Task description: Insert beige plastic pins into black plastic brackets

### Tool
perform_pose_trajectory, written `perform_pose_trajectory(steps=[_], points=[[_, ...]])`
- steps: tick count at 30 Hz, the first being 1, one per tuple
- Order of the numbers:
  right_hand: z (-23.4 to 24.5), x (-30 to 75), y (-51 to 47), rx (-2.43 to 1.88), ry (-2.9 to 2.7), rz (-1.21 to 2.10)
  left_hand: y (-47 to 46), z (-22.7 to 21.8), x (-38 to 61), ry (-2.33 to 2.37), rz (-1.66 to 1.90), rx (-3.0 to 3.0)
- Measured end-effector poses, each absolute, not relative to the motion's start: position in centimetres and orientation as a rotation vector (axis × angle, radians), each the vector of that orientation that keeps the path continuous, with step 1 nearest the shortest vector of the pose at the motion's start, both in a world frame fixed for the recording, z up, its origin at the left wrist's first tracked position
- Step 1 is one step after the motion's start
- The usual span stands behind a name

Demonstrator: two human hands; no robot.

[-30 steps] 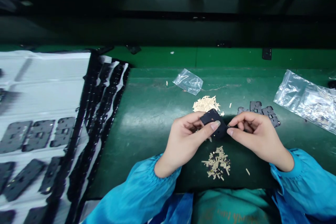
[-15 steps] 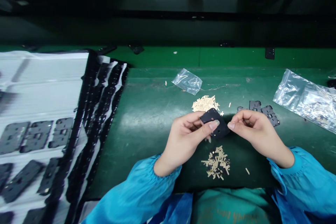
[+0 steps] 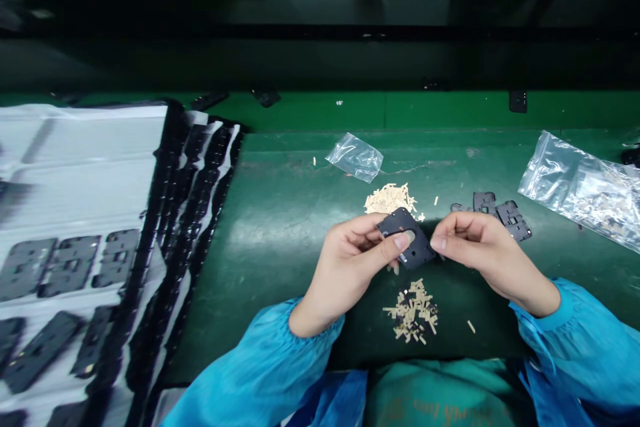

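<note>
My left hand grips a flat black plastic plate, thumb on its upper face and fingers beneath. Several small holes show in the plate, which is held tilted above the table. At the plate's right corner is my right hand, thumb and forefinger pinched together; whatever they hold, if anything, is too small to make out. Just beyond the plate lies a heap of small cream-coloured strips. Nearer to me is a second pile of beige strips with dark bits.
More black plates lie behind my right hand. A clear bag with small parts is at the right, and a flat clear bag at the back. On the left, white sheeting with black edging carries rows of black plates.
The black plate has tilted slightly in my left hand, so a light mark shows beside the thumb. My right hand stays pinched at its corner, shifted slightly left.
</note>
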State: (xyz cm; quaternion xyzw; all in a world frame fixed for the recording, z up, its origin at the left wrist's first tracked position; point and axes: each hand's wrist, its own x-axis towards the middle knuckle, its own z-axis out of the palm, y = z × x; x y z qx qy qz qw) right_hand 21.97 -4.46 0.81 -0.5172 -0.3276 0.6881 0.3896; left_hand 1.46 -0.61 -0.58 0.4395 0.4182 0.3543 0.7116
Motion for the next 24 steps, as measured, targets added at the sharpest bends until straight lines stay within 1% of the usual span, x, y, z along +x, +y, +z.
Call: perform_pose_trajectory(steps=[3, 8, 11, 16, 20, 22, 24], points=[[0.5, 21.8, -4.5, -1.275, -0.758, 1.856, -0.7, -0.7, 1.4, 0.91, 0.799, 0.979], [-0.5, 21.3, -4.8, -1.045, -0.4, 2.21, -0.5, -0.7, 1.8, 0.87, 0.812, 0.855], [-0.8, 21.0, -5.0, -0.987, -0.424, 2.213, -0.5, -1.1, 2.3, 0.842, 0.765, 0.706], [-0.5, 21.1, -5.0, -1.091, -0.683, 1.972, -0.5, -2.0, 2.6, 0.816, 0.682, 0.554], [-0.2, 21.1, -5.0, -1.128, -1.013, 1.762, -0.5, -2.1, 2.6, 0.793, 0.688, 0.54], [-0.4, 21.0, -5.2, -1.184, -1.247, 1.465, -0.7, -2.1, 2.8, 0.791, 0.687, 0.484], [-0.8, 20.8, -5.4, -1.238, -1.47, 1.032, -1.0, -2.0, 3.1, 0.785, 0.682, 0.38]])
